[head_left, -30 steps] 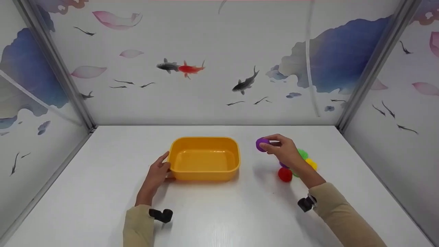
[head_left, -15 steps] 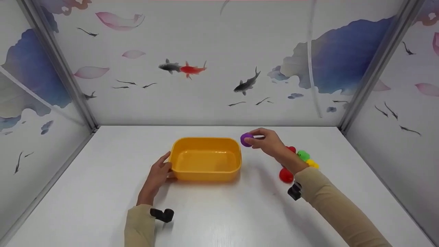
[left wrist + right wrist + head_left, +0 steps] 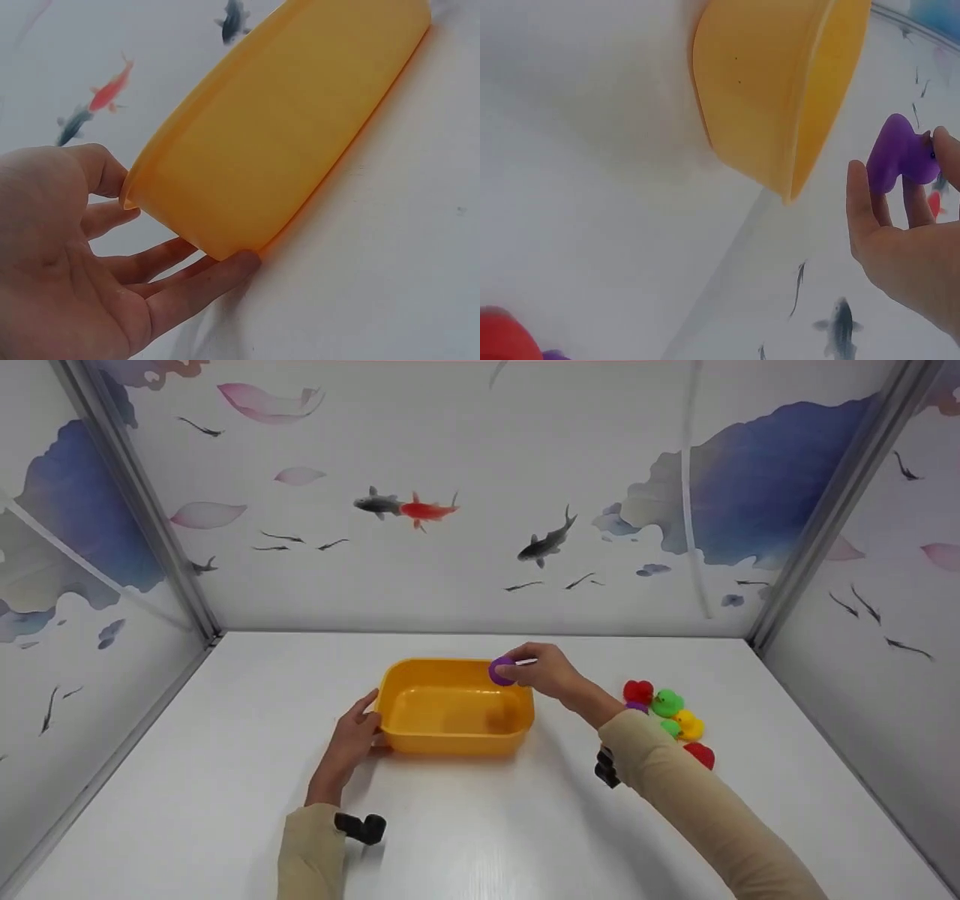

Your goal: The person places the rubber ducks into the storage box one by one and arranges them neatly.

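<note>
A yellow plastic basin (image 3: 454, 744) stands on the white table, its open side up. My left hand (image 3: 352, 739) holds its left end; in the left wrist view, one digit (image 3: 105, 169) bends against the rim and others reach the lower wall. My right hand (image 3: 551, 671) pinches a purple toy duck (image 3: 900, 154) between thumb and fingers. In the head view the duck is above the basin's back right rim, apart from it. Its full outline is partly hidden by the fingers.
Right of the basin sits a group of toy ducks: a red one (image 3: 638, 691), a green one (image 3: 667, 703), a yellow one (image 3: 688, 725) and others, partly covered by the right sleeve (image 3: 675, 780). Printed panels wall the table at the back and sides.
My right hand has carried the purple duck leftward, from beside the toy group to over the basin's right rim. The left hand stays at the basin's left end.
</note>
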`<state>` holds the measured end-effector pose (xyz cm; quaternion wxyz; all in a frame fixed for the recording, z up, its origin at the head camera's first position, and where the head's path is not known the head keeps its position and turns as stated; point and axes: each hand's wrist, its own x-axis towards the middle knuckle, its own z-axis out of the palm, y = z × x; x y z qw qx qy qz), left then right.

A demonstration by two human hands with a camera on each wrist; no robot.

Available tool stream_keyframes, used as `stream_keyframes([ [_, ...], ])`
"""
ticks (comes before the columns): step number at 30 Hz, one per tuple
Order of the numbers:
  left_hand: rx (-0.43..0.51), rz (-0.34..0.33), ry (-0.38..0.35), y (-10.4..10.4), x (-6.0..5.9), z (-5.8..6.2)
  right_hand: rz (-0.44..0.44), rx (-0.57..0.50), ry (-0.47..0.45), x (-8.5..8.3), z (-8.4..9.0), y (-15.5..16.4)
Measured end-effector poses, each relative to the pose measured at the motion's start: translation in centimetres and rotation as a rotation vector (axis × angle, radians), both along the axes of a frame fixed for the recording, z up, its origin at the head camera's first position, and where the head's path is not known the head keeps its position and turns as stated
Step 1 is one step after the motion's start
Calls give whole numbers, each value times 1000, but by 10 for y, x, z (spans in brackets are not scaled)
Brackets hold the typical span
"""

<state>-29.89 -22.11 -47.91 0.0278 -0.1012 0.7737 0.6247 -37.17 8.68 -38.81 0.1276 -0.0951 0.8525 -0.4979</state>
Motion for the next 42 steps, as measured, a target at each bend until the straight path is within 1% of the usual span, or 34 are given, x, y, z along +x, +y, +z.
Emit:
stream_keyframes([
  [6,-24,15,-10,-1,-1,0,22,3,-10,-2,-4,-22],
  [13,-10,14,-11,-1,0,-2,39,-36,-32,-7,-7,-41],
  [19,-15,24,3,-3,0,-1,63,-83,-34,-14,-13,-59],
  [22,-24,18,6,-3,-2,0,75,-81,-22,-17,-18,-67],
  [25,-40,25,-11,-2,-2,0,92,-71,-17,-18,-23,-75],
  [28,-52,32,-27,-1,-1,0,106,-60,-37,-17,-27,-84],
  [30,-37,32,-30,-1,-1,0,108,-61,-57,-16,-29,-90],
  [34,3,27,-31,-2,-2,0,81,-83,-99,-15,-33,-102],
  [38,23,25,-23,-1,-3,0,12,-71,-115,-16,-36,-113],
  [42,13,21,-13,1,-1,0,-57,-63,-130,-17,-38,-120],
])
